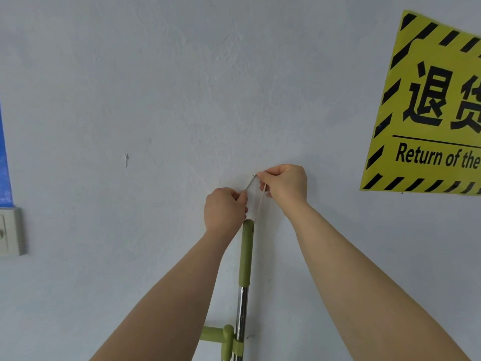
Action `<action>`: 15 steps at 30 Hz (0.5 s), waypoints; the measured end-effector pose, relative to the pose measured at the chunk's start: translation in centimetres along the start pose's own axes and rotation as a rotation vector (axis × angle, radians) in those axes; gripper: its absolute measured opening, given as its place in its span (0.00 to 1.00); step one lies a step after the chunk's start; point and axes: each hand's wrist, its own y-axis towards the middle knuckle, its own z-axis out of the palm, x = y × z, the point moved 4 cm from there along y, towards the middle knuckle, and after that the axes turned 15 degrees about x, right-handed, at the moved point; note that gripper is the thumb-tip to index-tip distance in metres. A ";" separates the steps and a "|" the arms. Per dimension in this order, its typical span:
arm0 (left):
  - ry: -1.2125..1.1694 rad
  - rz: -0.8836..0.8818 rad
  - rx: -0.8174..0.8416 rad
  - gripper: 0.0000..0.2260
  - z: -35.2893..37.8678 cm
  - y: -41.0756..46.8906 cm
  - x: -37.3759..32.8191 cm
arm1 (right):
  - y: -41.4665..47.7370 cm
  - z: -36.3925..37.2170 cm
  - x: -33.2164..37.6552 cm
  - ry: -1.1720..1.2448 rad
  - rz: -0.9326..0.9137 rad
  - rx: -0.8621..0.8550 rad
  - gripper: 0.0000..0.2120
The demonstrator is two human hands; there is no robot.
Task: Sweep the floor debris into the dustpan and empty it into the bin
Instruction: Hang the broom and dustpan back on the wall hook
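Broom handle (245, 256) btm cut off; sign (429, 108) clipped right; wall hook maybe hidden.

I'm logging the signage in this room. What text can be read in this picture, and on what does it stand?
"退货": large black characters on the yellow sign with the black hazard-stripe border; the second is cut by the frame edge.
"Return of the": black line below them on the same sign; the rest runs out of frame.
No text shows on the wall plate, the blue sheet or the green handle.

broom handle (246, 256) against wall (156, 100), sign (429, 108) upper right, switch plate (10, 231) far left
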 end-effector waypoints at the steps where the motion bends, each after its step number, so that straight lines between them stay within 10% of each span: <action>1: -0.002 0.002 0.019 0.17 0.3 0.0 0.0 | -0.2 0.2 -0.4 0.008 0.016 0.002 0.11; 15: -0.038 0.030 0.216 0.07 0.0 -2.0 1.9 | -3.0 1.8 -3.4 0.070 0.073 0.037 0.12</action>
